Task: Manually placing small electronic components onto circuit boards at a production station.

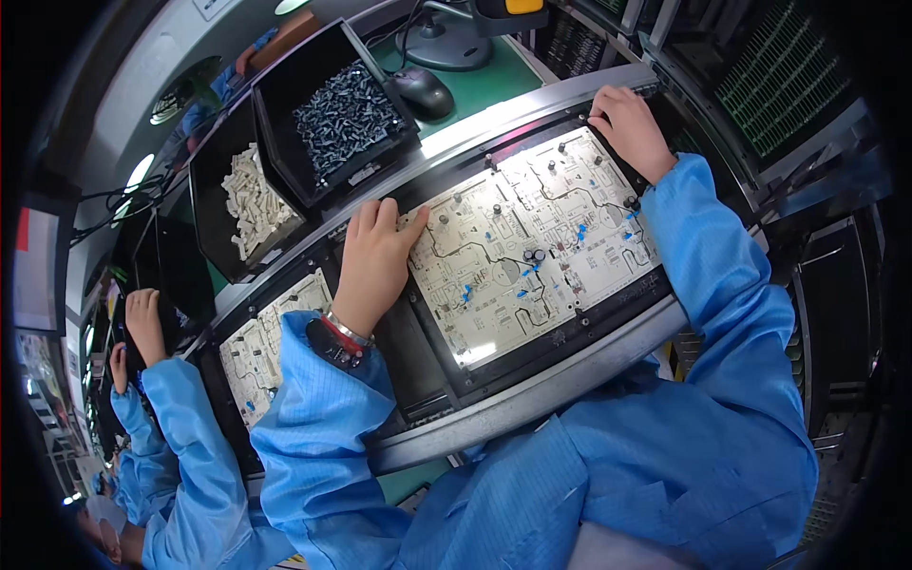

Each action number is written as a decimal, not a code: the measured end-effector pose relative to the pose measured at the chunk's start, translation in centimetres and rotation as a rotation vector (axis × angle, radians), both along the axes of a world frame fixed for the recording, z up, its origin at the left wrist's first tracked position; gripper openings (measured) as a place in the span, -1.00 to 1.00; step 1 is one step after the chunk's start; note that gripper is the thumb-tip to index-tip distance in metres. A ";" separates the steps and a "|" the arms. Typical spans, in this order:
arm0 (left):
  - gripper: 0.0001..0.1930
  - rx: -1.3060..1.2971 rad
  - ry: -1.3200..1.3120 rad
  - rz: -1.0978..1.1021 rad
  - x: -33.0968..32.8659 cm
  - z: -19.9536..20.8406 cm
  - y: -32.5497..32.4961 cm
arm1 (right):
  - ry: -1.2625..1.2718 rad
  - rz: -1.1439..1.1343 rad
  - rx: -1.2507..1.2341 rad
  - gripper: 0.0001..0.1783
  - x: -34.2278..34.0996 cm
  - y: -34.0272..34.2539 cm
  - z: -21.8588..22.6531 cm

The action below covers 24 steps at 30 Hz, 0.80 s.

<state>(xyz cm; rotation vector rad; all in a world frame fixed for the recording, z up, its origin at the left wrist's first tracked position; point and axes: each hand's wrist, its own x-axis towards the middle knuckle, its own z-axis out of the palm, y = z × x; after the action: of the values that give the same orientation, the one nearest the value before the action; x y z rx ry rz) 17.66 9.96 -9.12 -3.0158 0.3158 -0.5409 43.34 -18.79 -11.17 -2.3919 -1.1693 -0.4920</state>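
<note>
A pale circuit board (494, 275), dotted with black cylindrical capacitors and small blue parts, lies flat in a black carrier frame (570, 329) in front of me. My left hand (372, 266) is at the frame's far left corner, its thumb apart from the bent fingers and touching the corner of the board. My right hand (627, 131) has its fingers curled over the far right corner of the frame; the fingertips are partly hidden. I see no loose part in either hand. A dark watch (334, 344) and a red band circle my left wrist.
Beyond the metal rail (532, 110) stand a black bin of dark small parts (347, 119) and a bin of white parts (255, 204). A computer mouse (424, 93) lies behind. At left, a co-worker's hand (144, 325) is near another board (249, 366). Racks (784, 76) stand at right.
</note>
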 end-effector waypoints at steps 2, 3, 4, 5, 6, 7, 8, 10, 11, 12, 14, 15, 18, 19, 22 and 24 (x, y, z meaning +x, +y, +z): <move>-0.56 -0.026 0.017 -0.001 0.1 -0.1 0.0 | 0.010 -0.061 -0.028 -0.89 0.0 0.6 0.3; -0.56 -0.034 0.005 -0.004 0.1 -0.3 0.0 | 0.002 -0.053 -0.026 -0.89 -0.1 0.7 0.1; -0.56 -0.033 -0.003 0.003 0.2 -0.3 -0.1 | 0.042 -0.063 0.035 -0.89 -0.2 0.5 -0.7; -0.57 -0.021 -0.007 0.001 0.0 -0.3 -0.1 | 0.085 -0.065 0.097 -0.89 -0.5 0.8 -1.0; -0.58 -0.009 -0.011 -0.001 0.0 -0.2 -0.2 | 0.079 -0.050 0.099 -0.89 -0.8 1.0 -1.1; -0.60 -0.004 -0.041 -0.010 0.0 0.0 -0.3 | 0.074 -0.051 0.132 -0.88 -1.1 1.2 -1.2; -0.60 0.008 -0.035 -0.012 0.0 -0.1 -0.2 | 0.072 -0.053 0.165 -0.87 -1.7 1.6 -1.0; -0.62 0.035 -0.080 -0.036 0.0 -0.2 0.2 | 0.110 -0.062 0.109 -0.88 -2.2 1.9 0.5; -0.62 0.039 -0.087 -0.025 -0.1 0.3 0.5 | 0.085 -0.045 -0.052 -0.90 -2.4 2.0 1.5; -0.64 -0.036 -0.062 -0.046 0.0 1.1 0.9 | 0.058 -0.029 -0.214 -0.91 -2.6 2.4 2.9; -0.73 -0.219 -0.221 0.021 0.2 2.7 1.7 | 0.103 0.076 -0.284 -0.88 -4.3 5.1 5.9; -0.73 -0.260 -0.339 0.128 0.0 3.7 2.6 | 0.084 0.289 -0.138 -0.83 -6.1 7.3 7.5; -0.70 -0.414 -0.571 0.407 0.1 5.3 6.6 | 0.135 0.656 0.057 -0.69 -8.1 13.5 8.5; -0.66 -0.389 -0.535 0.452 0.0 4.3 9.0 | 0.139 0.683 0.053 -0.69 -8.3 15.7 8.0; -0.69 -0.462 0.059 0.474 -0.6 3.1 12.4 | 0.099 0.663 0.019 -0.71 -7.3 21.7 4.9; -0.77 -0.539 0.050 0.455 -0.7 2.5 13.3 | 0.059 0.622 -0.013 -0.74 -7.6 24.0 5.5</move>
<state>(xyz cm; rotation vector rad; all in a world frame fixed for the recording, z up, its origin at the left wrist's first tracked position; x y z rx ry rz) 16.98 23.23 -6.62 -3.4296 -0.6019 -0.5797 35.75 5.21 -5.70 -1.8861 -1.7825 -0.2038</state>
